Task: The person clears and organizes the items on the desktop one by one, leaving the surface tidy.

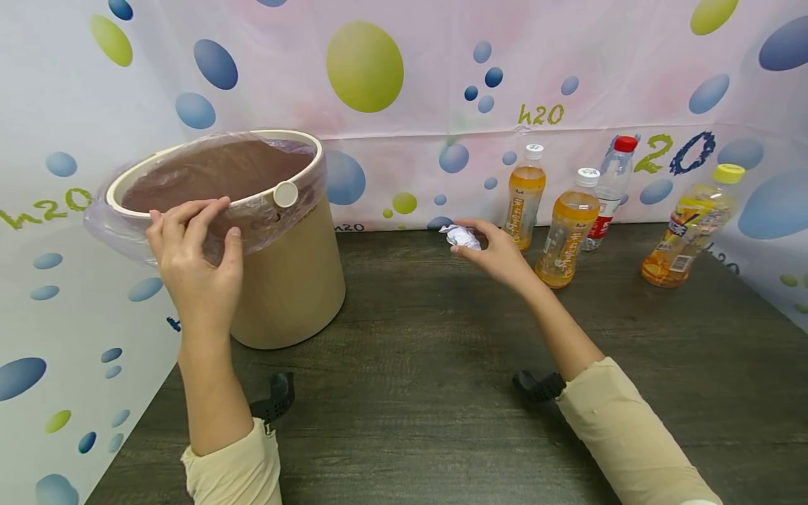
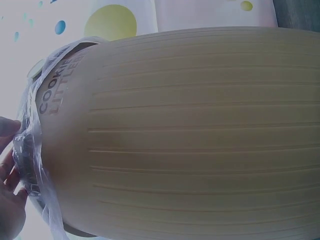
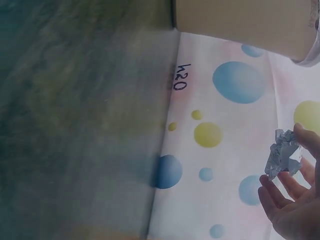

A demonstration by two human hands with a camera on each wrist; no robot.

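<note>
A beige trash can (image 1: 290,280), lined with a clear plastic bag (image 1: 101,224), stands at the left of the table. My left hand (image 1: 198,263) grips its near rim, fingertips over the edge and thumb outside against the liner. In the left wrist view the fingers (image 2: 10,172) lie at the bagged rim, beside the ribbed wall. My right hand (image 1: 499,256) pinches a crumpled white paper ball (image 1: 461,237) between thumb and fingers, above the table and right of the can. The right wrist view shows the paper ball (image 3: 283,155) held at the fingertips.
Two orange-drink bottles with white caps (image 1: 526,193) (image 1: 568,228) stand just beyond and right of my right hand. Behind them is a red-capped clear bottle (image 1: 609,189); farther right, a yellow-capped bottle (image 1: 688,231). A dotted backdrop (image 1: 416,70) borders the dark table (image 1: 404,393).
</note>
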